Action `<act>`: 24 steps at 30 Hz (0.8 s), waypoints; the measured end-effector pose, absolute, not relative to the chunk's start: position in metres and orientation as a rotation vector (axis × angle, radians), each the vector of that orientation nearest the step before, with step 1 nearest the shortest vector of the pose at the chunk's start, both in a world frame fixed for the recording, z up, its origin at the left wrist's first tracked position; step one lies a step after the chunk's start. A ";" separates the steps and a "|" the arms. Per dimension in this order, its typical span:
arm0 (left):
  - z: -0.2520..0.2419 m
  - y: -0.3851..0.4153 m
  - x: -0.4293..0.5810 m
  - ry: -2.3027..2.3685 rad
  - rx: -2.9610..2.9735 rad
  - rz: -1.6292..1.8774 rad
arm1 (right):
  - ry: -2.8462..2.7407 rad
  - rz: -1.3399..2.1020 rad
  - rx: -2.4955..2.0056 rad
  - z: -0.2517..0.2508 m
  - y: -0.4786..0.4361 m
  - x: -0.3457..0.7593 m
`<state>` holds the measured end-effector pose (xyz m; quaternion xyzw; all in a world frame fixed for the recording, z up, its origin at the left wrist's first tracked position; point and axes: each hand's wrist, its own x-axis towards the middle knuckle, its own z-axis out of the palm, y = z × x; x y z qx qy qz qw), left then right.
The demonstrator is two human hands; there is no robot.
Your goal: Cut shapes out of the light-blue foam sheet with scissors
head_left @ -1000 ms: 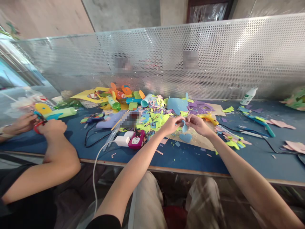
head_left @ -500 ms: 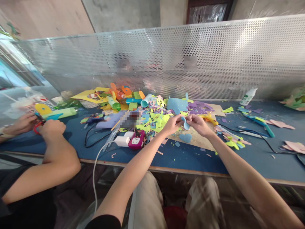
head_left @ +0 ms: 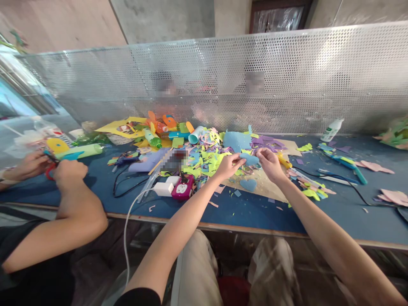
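Progress looked partial: one blue heart cutout was already shaped, lying on brown cardboard. Another blue piece was pinched between my left hand and right hand, above the tabletop, not yet visibly joined to anything.

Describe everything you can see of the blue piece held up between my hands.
The blue piece is plain light blue and looks like thin sheet, perhaps paper or foam. Its lower edge looks rounded; fingers hide its ends, so its full outline can't be told. It is held up lengthwise from side to side, the left hand pinching its left end, the right hand at its right, above a brown sheet where a blue heart lies.
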<state>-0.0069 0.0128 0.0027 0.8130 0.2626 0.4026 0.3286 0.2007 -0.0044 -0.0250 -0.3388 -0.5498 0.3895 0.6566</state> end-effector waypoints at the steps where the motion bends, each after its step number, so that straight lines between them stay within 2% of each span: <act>1: 0.002 0.013 -0.007 0.711 2.143 1.061 | -1.224 0.882 -0.755 -0.024 -0.005 0.201; 5: 0.001 0.013 -0.006 0.739 2.149 1.087 | -1.292 0.896 -0.737 -0.019 -0.011 0.200; 12: 0.001 0.014 -0.006 0.706 2.076 1.123 | -1.497 0.626 -1.107 -0.022 -0.012 0.199; 17: 0.001 0.014 -0.006 0.677 2.065 1.115 | -1.569 0.675 -1.060 -0.021 -0.014 0.196; 24: 0.000 0.013 -0.003 0.663 2.056 1.121 | -1.586 0.576 -1.116 -0.022 -0.014 0.195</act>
